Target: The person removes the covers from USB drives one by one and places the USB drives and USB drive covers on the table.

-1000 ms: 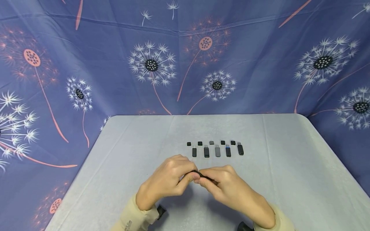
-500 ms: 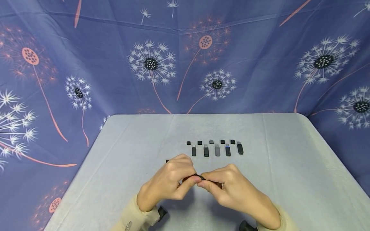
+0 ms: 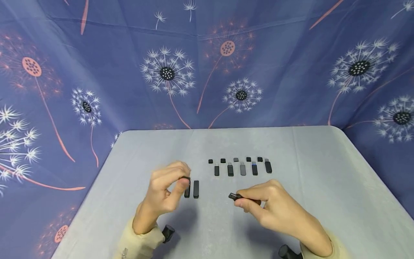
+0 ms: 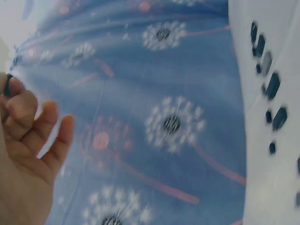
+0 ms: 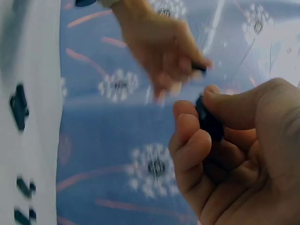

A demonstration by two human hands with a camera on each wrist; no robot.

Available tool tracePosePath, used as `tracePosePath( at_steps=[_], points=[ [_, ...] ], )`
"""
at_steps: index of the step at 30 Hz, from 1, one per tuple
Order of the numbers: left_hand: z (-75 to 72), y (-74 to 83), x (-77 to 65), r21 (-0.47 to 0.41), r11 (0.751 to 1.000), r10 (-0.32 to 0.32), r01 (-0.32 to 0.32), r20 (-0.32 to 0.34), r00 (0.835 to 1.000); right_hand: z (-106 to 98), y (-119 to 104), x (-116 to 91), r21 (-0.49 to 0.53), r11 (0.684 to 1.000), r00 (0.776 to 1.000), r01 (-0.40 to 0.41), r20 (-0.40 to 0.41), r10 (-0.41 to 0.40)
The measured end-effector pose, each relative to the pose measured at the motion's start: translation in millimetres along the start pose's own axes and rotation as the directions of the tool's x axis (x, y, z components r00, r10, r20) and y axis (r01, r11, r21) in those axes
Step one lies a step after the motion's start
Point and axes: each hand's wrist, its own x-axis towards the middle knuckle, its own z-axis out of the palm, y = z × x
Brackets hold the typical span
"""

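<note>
My right hand pinches a black USB stick between thumb and fingers, its connector end pointing left. The right wrist view shows the stick's dark body partly hidden by the fingers. My left hand is raised to the left and pinches a small black cap between thumb and forefinger. Just beyond the left fingertips, a dark USB stick lies lengthwise on the table. Beside it is another dark stick, partly covered by the left hand in the head view.
Farther back on the grey-covered table lies a row of several uncapped USB sticks, among them a grey one. Small caps, such as a black one, sit behind them. A patterned blue cloth hangs behind the table.
The hands were together on the black stick; now they are apart. My left hand has moved left with the cap, my right slightly right with the stick. Two lying sticks have come into view.
</note>
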Motion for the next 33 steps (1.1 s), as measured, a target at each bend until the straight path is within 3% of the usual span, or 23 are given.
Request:
tracePosePath(
  at_steps=[4, 6, 8, 14, 21, 28, 33],
  points=[
    [10.6, 0.1, -4.1, 0.009, 0.992, -0.123, 0.123, 0.139, 0.983, 8.8, -0.9, 2.7, 0.015, 0.998, 0.997, 0.059, -0.043, -0.058],
    [11.9, -0.3, -6.3, 0.007, 0.984, -0.176, 0.177, 0.167, 0.97, 12.2, 0.0, 3.2, 0.006, 0.997, 0.996, 0.072, -0.052, -0.071],
    [11.7, 0.3, -7.2, -0.001, 0.98, -0.194, 0.197, 0.161, 0.968, 12.9, 0.8, 4.6, -0.011, 0.999, 0.997, 0.05, -0.057, -0.051],
    [12.5, 1.0, -5.8, 0.032, 0.986, -0.163, 0.161, 0.089, 0.983, 12.1, 3.4, 9.4, -0.038, 0.999, 0.997, -0.027, -0.074, 0.024],
    [8.8, 0.2, -8.1, 0.013, 0.968, -0.251, 0.251, -0.003, 0.968, 11.5, 8.7, 10.2, 0.003, 0.994, 0.989, -0.11, -0.101, 0.11],
    [3.3, -3.6, -13.6, 0.068, 0.965, -0.254, 0.253, 0.01, 0.967, 10.0, 17.9, 10.0, -0.008, 0.974, 0.972, -0.227, -0.068, 0.225],
    [2.6, -4.3, -18.0, 0.105, 0.942, -0.323, 0.318, 0.04, 0.946, 7.1, 23.5, 11.0, -0.004, 0.968, 0.967, -0.252, -0.028, 0.251]
  ],
)
